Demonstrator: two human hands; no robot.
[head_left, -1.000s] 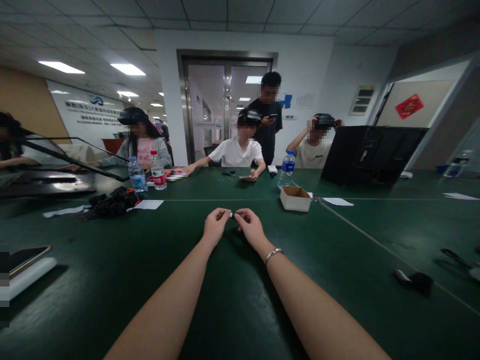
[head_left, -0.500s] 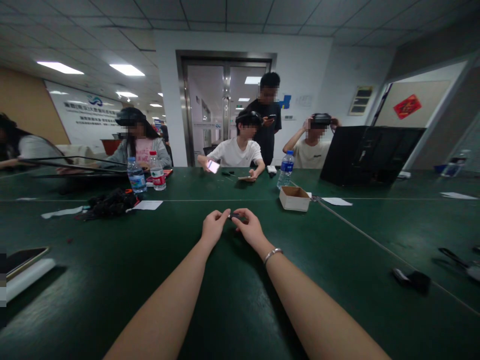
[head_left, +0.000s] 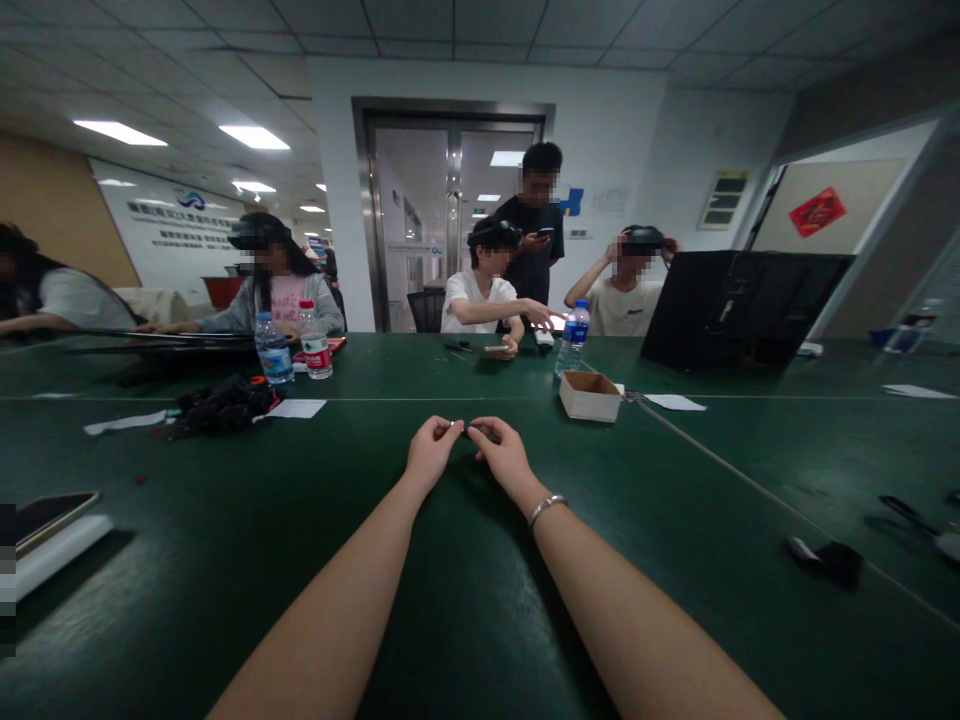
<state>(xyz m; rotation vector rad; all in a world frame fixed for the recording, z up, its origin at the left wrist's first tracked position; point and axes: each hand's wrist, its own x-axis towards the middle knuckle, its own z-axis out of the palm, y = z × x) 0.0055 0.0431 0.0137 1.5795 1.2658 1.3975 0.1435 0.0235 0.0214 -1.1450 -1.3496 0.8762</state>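
Just above the dark green table (head_left: 480,560), my left hand (head_left: 433,450) and my right hand (head_left: 502,452) meet at their fingertips. Between them is a small dark object (head_left: 466,431) with a bright, metal-looking end at the left. Both hands pinch it, thumbs toward me. Most of it is covered by fingers, and its kind cannot be made out. A silver bracelet (head_left: 546,510) circles my right wrist.
An open cardboard box (head_left: 590,403) and a water bottle (head_left: 573,338) stand ahead to the right. Black cables (head_left: 225,405) and two bottles are ahead left. A black case (head_left: 742,310) stands far right. People sit across the table.
My fingertips have drawn slightly closer, and less of the dark object shows between them. Across the table, a person in a white shirt has swung one arm to the right.
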